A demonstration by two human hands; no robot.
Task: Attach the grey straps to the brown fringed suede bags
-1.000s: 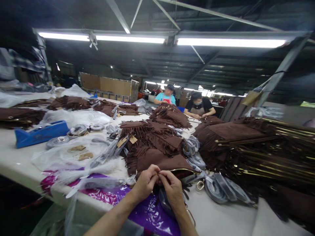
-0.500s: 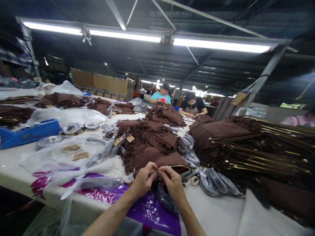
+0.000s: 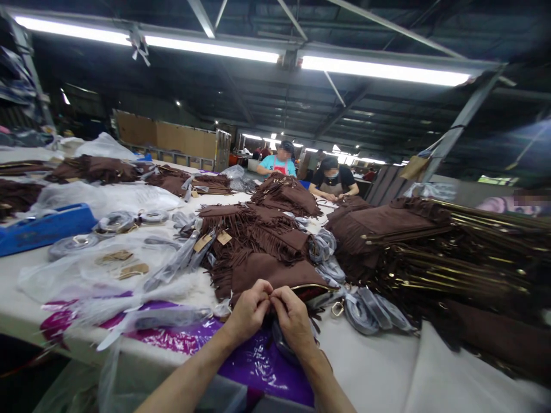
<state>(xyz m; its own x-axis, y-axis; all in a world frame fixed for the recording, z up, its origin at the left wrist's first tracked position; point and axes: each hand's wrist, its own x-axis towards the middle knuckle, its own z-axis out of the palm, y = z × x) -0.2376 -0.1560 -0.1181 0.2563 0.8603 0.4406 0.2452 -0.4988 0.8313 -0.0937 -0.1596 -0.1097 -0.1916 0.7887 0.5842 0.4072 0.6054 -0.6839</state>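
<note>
A brown fringed bag [image 3: 275, 269] lies in front of me on the table, with its gold zipper [image 3: 316, 286] running along the edge nearest me. My left hand [image 3: 247, 311] is closed in a pinch at this edge. Close against it, my right hand [image 3: 293, 319] pinches the same spot, where the zipper disappears behind the fingers. Whatever small part sits between the fingertips is hidden. Under the right hand shows a plastic-wrapped coiled strap [image 3: 282, 344], partly covered. Shiny purple plastic [image 3: 253, 370] lies beneath both wrists.
To the right rises a large stack of brown bags [image 3: 400, 223] with gold zippers. Wrapped grey straps [image 3: 364, 312] lie beside it. At left are a blue tape dispenser [image 3: 47, 226], clear plastic bags and tan tags [image 3: 134, 270]. Two co-workers [image 3: 333, 180] sit across the table.
The camera view has shifted slightly, so the scene sits a little higher and further left. Both hands stay together at the zipper edge, and more of the zipper shows beside my right hand.
</note>
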